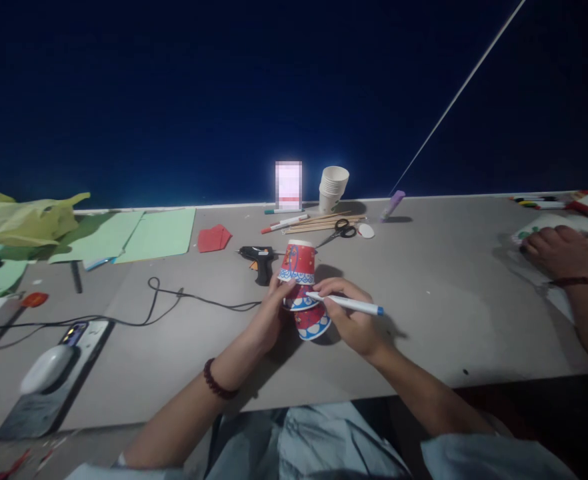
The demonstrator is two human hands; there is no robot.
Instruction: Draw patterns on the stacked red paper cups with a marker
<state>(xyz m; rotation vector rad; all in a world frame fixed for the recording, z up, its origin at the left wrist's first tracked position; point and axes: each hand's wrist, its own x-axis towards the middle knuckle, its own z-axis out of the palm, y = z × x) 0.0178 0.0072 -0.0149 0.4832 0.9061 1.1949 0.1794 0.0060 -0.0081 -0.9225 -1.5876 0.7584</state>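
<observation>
A stack of upturned paper cups [298, 260], red with blue and white patterns, tilts over the table in front of me. My left hand [273, 313] wraps around its left side, thumb on the joint between the upper cups. Pinched in my right hand [351, 320] is a white marker pen [354, 305] with a blue end. Its tip meets the middle cup, or comes very close to it. Just beyond my left hand lies a black glue gun [260, 261], its cord running left.
Behind the cups lie scissors [339, 230], wooden sticks [319, 223], white stacked cups [333, 190] and a purple glue stick [393, 205]. Green paper [157, 235] and a phone [49, 393] are on the left. Another person's hand [567, 250] rests at the right.
</observation>
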